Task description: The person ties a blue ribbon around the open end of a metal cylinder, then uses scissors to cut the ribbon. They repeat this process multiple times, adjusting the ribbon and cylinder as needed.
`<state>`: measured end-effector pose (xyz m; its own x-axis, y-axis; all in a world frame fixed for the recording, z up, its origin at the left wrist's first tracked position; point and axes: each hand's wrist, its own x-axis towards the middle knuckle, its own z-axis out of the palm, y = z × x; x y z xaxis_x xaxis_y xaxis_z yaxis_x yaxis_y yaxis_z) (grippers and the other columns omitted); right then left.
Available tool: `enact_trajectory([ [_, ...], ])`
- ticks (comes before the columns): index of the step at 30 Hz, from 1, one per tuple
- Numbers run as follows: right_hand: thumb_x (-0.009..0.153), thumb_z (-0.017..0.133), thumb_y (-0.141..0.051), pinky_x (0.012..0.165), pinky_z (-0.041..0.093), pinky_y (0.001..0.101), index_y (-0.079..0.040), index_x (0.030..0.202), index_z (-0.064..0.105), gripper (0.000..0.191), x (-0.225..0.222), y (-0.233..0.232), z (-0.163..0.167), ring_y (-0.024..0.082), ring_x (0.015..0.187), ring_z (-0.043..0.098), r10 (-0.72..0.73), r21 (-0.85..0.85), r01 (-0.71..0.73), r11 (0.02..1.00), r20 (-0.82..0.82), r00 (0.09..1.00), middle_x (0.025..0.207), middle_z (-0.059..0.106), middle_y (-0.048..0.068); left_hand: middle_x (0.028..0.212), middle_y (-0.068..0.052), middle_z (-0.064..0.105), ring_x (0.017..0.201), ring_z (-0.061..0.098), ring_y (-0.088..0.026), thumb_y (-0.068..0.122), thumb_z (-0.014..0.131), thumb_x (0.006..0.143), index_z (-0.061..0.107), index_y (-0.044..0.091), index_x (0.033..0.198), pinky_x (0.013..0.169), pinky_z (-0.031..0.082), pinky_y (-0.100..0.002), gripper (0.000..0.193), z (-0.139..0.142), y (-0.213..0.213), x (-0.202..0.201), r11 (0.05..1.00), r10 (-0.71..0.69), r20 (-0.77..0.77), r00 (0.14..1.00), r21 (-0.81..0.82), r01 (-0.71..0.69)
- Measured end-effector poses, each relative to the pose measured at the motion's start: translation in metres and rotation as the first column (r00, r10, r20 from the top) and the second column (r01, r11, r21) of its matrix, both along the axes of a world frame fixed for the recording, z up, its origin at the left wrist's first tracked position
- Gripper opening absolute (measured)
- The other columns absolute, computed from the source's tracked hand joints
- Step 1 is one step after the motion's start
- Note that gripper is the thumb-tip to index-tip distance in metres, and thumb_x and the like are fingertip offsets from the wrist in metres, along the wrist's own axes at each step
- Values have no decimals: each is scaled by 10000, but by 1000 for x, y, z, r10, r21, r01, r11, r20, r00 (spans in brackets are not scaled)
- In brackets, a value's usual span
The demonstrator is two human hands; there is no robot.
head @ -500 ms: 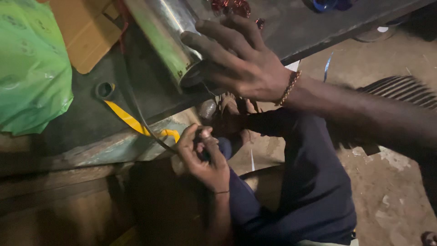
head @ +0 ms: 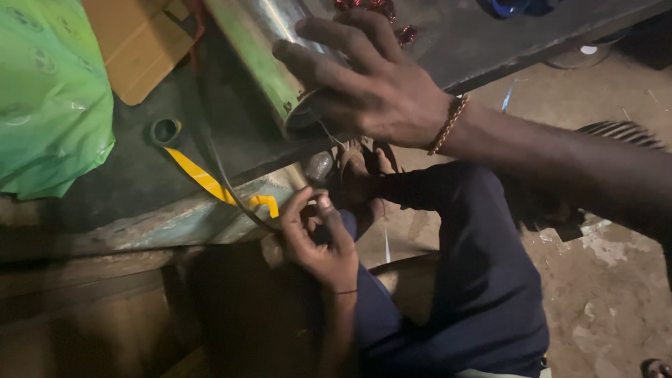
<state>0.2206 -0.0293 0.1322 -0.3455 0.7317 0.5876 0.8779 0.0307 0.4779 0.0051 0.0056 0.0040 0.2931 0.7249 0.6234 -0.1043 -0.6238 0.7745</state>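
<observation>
My right hand (head: 371,87) grips the open end of a shiny metal cylinder with a green side (head: 266,52) that lies on the dark workbench (head: 462,42). A beaded bracelet sits on that wrist. Below the bench edge, my left hand (head: 318,238) pinches a thin dark wire (head: 227,185) between thumb and fingers. The wire runs up from the hand across the bench toward the cylinder. My knee in dark blue trousers (head: 476,280) is under both hands.
A green plastic bag (head: 49,98) and a brown cardboard piece (head: 133,42) lie on the bench at left. A yellow strap with a dark ring (head: 196,171) hangs over the worn bench edge. Dirt floor with paper scraps lies at right.
My right hand has shifted slightly further over the cylinder's end. The left hand stays pinched on the wire at the bench edge.
</observation>
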Motion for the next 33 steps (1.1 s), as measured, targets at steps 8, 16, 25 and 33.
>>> enact_trajectory([
  [8, 872, 736, -413, 1246, 285, 532, -191, 1310, 766, 492, -4, 4, -8, 302, 1493, 341, -103, -20, 102, 995, -31, 994, 1652, 323, 70, 1335, -131, 576, 1113, 615, -244, 133, 741, 994, 551, 74, 1349, 871, 559, -283, 406, 17, 7, 20, 973, 134, -125, 983, 206, -106],
  [16, 888, 736, -422, 1243, 263, 523, -226, 1165, 828, 352, -3, 2, -6, 317, 1519, 339, -56, -41, 53, 998, -95, 994, 1676, 301, 73, 1354, -159, 570, 1144, 714, -234, 33, 769, 975, 669, 29, 1272, 800, 617, -254, 313, 29, 19, 45, 981, -68, -77, 995, 177, 81],
  [25, 804, 778, -321, 1239, 296, 505, -97, 1067, 815, 347, -4, 0, -3, 327, 1489, 372, 17, -10, -20, 1000, -221, 975, 1622, 341, 136, 1263, -105, 670, 1091, 730, -208, -2, 751, 1008, 708, 40, 1215, 758, 642, -278, 215, 38, 25, 46, 971, 30, -100, 995, 240, -5],
  [33, 864, 763, -381, 1200, 318, 514, -54, 1218, 807, 484, -7, 7, -9, 315, 1458, 388, -25, 19, 28, 999, -146, 989, 1629, 380, 138, 1278, -125, 642, 1050, 737, -214, 63, 727, 1003, 689, 27, 1193, 732, 605, -241, 197, 25, 31, 51, 967, 23, -93, 995, 257, 2],
])
